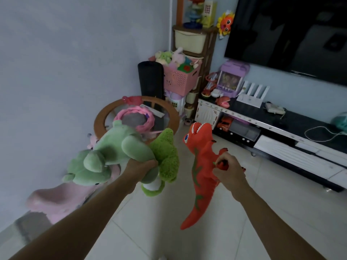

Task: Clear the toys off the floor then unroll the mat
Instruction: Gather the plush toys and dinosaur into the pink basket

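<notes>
My left hand (141,167) grips two plush toys held above the floor: a pale green stuffed animal (112,152) and a brighter green fuzzy plush (166,160). My right hand (228,169) holds an orange rubber dinosaur (200,166) by its leg, its tail hanging down and its head up. A black rolled mat (150,80) stands upright in the corner against the wall, beside a pink basket (179,80) full of soft toys.
A round wooden glass-top table (171,117) with a pink ring toy stands ahead. A pink ride-on toy (56,199) sits by the left wall. The black TV bench (281,128) carries toys at right, under a wall TV. A shelf unit (207,59) fills the corner.
</notes>
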{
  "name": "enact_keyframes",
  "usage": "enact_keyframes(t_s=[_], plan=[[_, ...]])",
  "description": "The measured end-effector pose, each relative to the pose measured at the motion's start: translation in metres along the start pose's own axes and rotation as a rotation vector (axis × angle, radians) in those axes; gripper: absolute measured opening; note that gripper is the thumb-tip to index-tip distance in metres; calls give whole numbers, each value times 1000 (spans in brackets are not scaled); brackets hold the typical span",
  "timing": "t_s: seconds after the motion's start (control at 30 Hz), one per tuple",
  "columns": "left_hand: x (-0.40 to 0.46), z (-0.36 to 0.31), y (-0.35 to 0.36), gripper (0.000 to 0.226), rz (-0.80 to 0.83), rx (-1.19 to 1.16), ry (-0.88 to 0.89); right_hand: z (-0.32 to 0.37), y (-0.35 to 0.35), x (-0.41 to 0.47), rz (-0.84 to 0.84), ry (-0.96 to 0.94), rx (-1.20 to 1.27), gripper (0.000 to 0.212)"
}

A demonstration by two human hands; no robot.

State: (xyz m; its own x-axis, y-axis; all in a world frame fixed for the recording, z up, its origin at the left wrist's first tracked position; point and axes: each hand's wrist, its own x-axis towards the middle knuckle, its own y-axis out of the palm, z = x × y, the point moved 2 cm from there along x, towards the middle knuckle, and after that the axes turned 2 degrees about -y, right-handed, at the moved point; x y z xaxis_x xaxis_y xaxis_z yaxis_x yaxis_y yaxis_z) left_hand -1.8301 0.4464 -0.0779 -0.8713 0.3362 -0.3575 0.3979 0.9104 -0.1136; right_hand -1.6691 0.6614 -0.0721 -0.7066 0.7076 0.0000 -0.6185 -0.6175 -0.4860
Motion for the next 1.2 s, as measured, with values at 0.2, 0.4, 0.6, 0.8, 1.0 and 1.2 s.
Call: enact_keyframes(t_s=[0.2,0.4,0.6,0.8,1.0,1.2], plan=[[61,-43,20,44,-6,93,-9,9,1,70,-23,-24,22,31],[127,-79,53,52,-62,110,-7,3,-4,160,7,-35,36,27],[200,-123,105,41,-149,61,13,1,-25,281,118,-99,19,26],[254,-166,159,48,-213,36,44,7,-55,383,192,-182,-14,30],[306,-205,189,53,-210,170,75,16,-67,466,178,-161,115,24],[369,-243,208,20,-222,242,161,24,-56,549,211,-114,175,34]])
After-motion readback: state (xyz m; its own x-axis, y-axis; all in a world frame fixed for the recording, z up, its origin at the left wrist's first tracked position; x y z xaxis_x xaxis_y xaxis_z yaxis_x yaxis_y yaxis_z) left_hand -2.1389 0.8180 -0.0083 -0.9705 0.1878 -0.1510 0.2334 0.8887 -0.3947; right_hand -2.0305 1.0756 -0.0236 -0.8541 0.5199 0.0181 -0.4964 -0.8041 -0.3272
